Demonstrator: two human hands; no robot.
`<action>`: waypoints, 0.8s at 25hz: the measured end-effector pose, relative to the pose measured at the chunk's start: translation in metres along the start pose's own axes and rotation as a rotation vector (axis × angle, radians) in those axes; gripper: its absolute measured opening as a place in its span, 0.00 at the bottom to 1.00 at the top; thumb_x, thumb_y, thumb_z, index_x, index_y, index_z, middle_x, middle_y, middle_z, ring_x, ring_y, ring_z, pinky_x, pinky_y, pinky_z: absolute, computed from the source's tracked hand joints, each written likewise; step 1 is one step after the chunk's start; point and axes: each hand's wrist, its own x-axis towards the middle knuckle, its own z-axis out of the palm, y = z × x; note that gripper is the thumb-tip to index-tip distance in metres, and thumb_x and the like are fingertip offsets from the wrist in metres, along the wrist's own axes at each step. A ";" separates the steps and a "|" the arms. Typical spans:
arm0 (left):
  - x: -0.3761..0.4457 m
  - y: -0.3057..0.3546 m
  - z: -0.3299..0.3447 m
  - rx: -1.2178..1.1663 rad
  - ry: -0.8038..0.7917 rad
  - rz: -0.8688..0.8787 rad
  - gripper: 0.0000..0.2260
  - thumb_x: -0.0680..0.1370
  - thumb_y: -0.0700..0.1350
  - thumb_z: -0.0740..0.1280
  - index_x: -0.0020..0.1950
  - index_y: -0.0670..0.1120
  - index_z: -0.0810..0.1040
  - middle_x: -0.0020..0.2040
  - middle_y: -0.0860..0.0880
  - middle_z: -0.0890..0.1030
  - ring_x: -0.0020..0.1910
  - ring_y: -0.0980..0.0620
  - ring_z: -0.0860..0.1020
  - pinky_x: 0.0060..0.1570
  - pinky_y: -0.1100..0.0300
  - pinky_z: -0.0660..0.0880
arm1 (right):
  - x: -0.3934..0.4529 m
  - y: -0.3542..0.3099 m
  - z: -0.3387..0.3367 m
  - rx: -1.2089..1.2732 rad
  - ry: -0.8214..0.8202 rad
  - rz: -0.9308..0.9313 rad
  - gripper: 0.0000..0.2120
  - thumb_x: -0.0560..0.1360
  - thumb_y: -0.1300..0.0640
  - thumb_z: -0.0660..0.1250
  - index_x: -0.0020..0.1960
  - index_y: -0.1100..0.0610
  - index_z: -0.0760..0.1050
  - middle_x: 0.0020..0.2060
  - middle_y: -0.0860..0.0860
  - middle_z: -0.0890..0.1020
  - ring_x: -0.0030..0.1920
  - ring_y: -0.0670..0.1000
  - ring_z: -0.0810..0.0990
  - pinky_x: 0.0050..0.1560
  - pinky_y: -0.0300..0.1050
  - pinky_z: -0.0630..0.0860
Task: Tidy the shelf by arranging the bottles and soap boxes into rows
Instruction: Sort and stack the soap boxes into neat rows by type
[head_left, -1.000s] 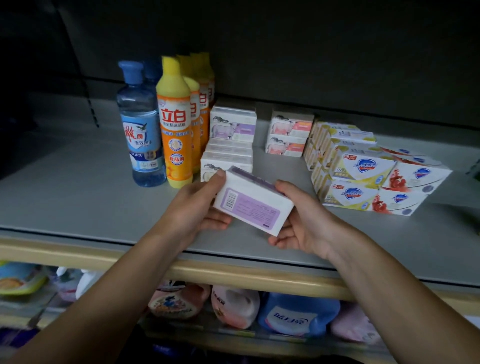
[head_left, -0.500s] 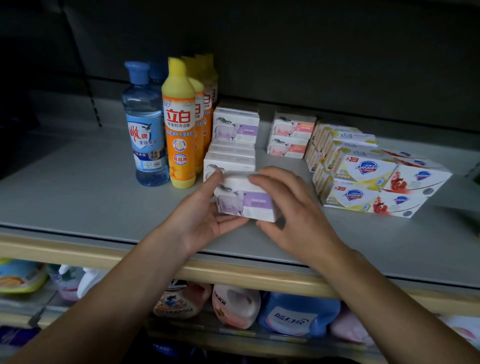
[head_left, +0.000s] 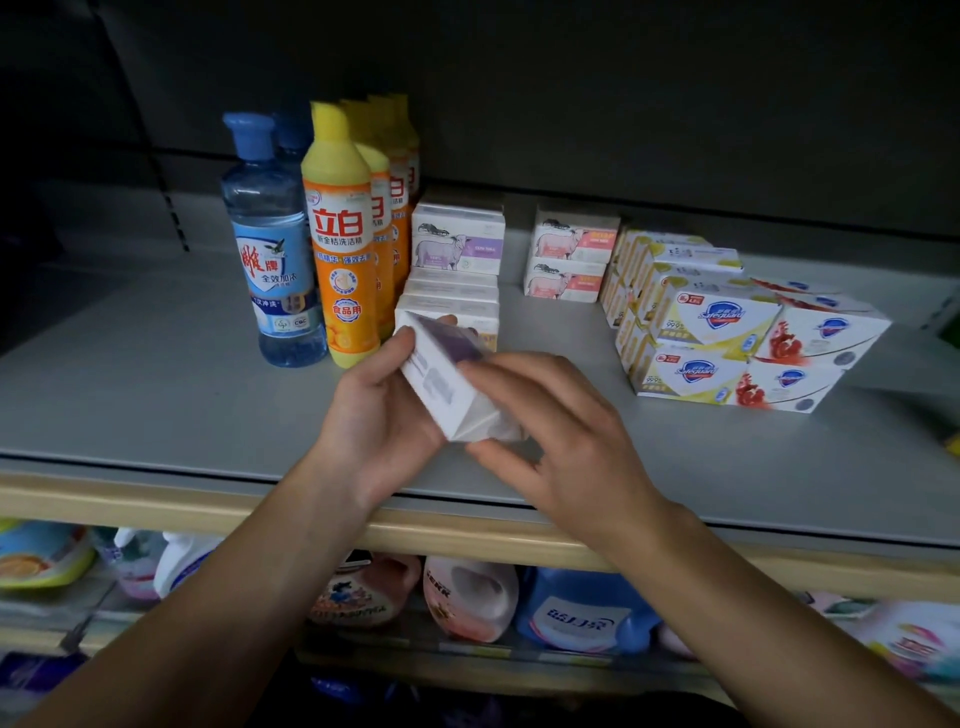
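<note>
While both hands meet above the near middle of the shelf, a white and purple soap box sits tilted between them, lifted off the grey surface with 1 corner pointing down. From the head view, the left hand cups the box from the left, thumb along its upper left edge and a fingertip showing at the far top, so its fingers are curled around the box. On the other side, the right hand lies over the box's right side, fingers bent across the top face and thumb below, also gripping it.

Just behind the box, a row of matching purple boxes runs toward the back, the far one standing higher. Left of that row stands a line of orange bottles, and left again a blue bottle with another behind it. To the right, well apart from the hands, 2 pink boxes are stacked at the far side, and beside them Safeguard boxes are stacked 2 high in slanting rows. Below the shelf edge, detergent jugs lie on a lower level.
</note>
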 end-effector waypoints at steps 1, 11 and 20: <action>-0.001 0.000 -0.002 0.096 0.047 0.021 0.19 0.76 0.50 0.62 0.65 0.44 0.73 0.57 0.43 0.80 0.56 0.43 0.79 0.57 0.48 0.76 | -0.001 0.004 -0.002 0.038 0.018 0.088 0.22 0.73 0.57 0.72 0.66 0.58 0.75 0.58 0.53 0.78 0.57 0.51 0.78 0.61 0.39 0.72; -0.008 0.014 -0.024 1.540 0.257 0.282 0.18 0.73 0.48 0.74 0.61 0.51 0.75 0.53 0.56 0.82 0.50 0.56 0.82 0.51 0.57 0.80 | -0.018 0.042 0.005 0.527 -0.218 0.704 0.20 0.74 0.65 0.68 0.61 0.46 0.74 0.50 0.44 0.84 0.51 0.43 0.83 0.54 0.42 0.79; 0.015 0.010 0.006 2.173 -0.034 0.471 0.25 0.73 0.54 0.73 0.67 0.45 0.76 0.61 0.45 0.79 0.60 0.44 0.76 0.58 0.51 0.74 | 0.005 0.099 0.000 -0.147 -0.488 0.727 0.21 0.79 0.45 0.61 0.69 0.51 0.72 0.66 0.48 0.76 0.68 0.51 0.71 0.64 0.38 0.65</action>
